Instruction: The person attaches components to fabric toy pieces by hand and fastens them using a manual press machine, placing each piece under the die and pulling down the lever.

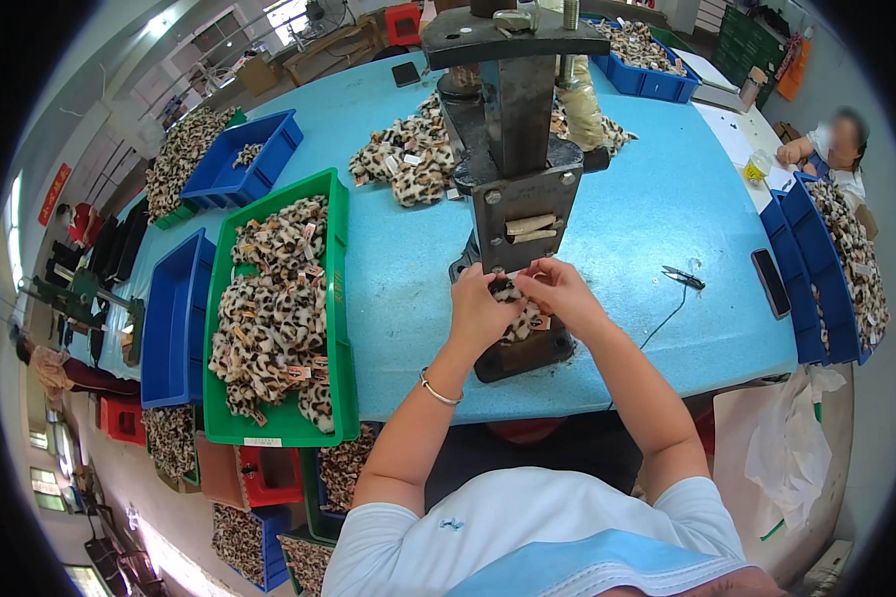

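left hand (480, 306) and right hand (567, 296), fingers narrowed on a furry piece (518, 325) under the press (521, 119), seem to steady it. the green tray (339, 308), left of the press, looks handy.

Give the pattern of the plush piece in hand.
The plush piece is white with dark patches, in the head view.

Hands: two — left hand (479, 310), right hand (560, 295). Metal press (520, 124): one. Large green crate (339, 328): one. Blue crates (174, 328) bordering it on left: two. Phones (770, 284): two. Thread snips (684, 279): one pair. Spotted plush pieces (269, 318) — too heaped to count.
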A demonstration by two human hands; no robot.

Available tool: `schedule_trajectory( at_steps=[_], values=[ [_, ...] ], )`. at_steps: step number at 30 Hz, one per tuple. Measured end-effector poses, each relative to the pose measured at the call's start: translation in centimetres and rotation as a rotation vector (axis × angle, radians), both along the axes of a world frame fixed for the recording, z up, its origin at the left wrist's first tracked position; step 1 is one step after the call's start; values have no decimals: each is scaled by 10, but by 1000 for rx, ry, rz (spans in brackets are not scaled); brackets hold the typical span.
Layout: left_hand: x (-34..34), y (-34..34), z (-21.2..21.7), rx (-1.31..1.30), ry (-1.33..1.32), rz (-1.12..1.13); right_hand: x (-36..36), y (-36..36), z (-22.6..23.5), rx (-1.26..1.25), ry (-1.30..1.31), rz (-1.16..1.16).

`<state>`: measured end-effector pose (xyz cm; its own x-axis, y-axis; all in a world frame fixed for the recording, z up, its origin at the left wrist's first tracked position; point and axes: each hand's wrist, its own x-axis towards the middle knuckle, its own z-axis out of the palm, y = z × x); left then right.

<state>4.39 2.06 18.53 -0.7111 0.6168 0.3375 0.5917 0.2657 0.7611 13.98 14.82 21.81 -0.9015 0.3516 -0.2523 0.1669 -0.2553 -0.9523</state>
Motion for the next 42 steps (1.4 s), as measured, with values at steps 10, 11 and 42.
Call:
schedule_trajectory(
  at_steps=[10, 11, 42],
  values=[
    [2, -13, 17, -52, 30, -70, 8, 3, -30, 51, 150, 13],
    [2, -14, 18, -54, 29, -70, 8, 3, -30, 84, 144, 7],
    [9, 7, -5, 16, 15, 110, -3, 22, -7, 347, 269, -286]
  ],
)
